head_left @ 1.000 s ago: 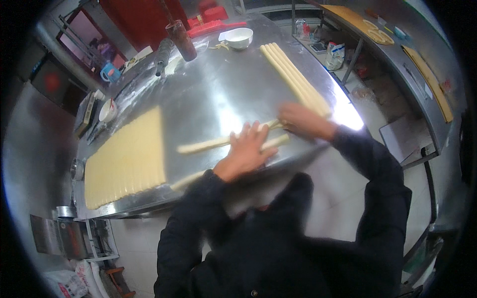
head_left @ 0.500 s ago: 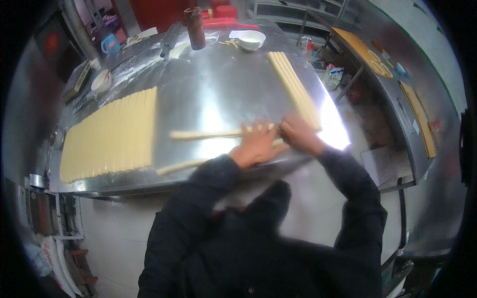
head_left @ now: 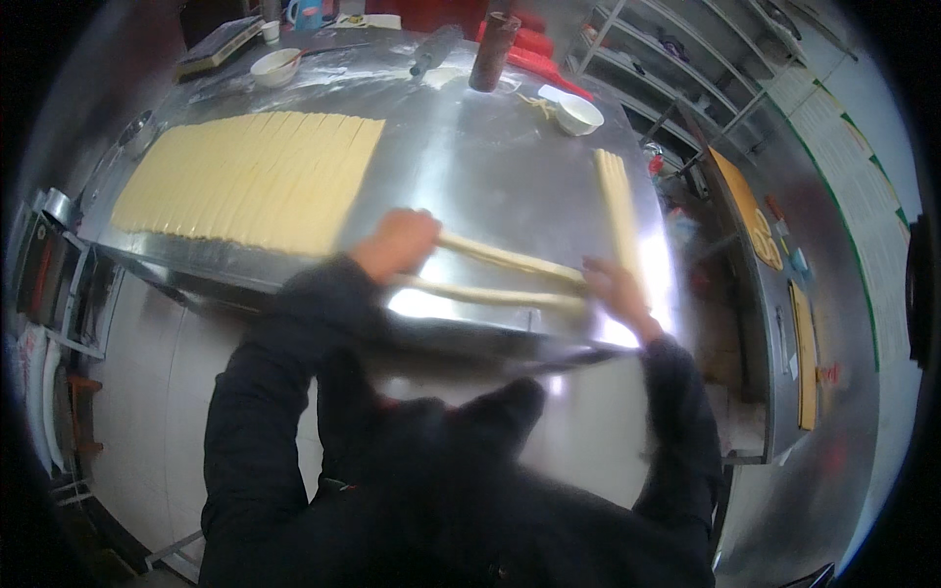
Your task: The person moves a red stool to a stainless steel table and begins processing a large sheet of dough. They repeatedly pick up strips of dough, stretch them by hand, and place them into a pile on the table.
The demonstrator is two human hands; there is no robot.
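Note:
A long pale dough strip point(head_left: 510, 257) stretches between my two hands above the metal table point(head_left: 470, 167). My left hand point(head_left: 400, 241) is closed around its left end. At the other end my right hand point(head_left: 621, 296), slightly blurred, has its fingers closed on the strip. Nearer to me runs a second dough strip point(head_left: 480, 293), roughly alongside the first; its right end is smeared close to my right hand. Beyond that hand lies a bundle of several finished-looking strips point(head_left: 618, 206). On the left is a wide sheet of dough cut into many strips point(head_left: 245, 181).
At the back stand a white bowl point(head_left: 578, 115), a brown cylinder point(head_left: 493, 54) and a dusty dark roller point(head_left: 435, 49). Another bowl point(head_left: 275, 68) sits at the far left, on flour-dusted metal. A side counter point(head_left: 774, 333) with wooden boards runs along the right.
My left hand has moved left from the middle of the strips and closed on the far strip's left end. My right hand stays at the right end. The view has shifted and turned.

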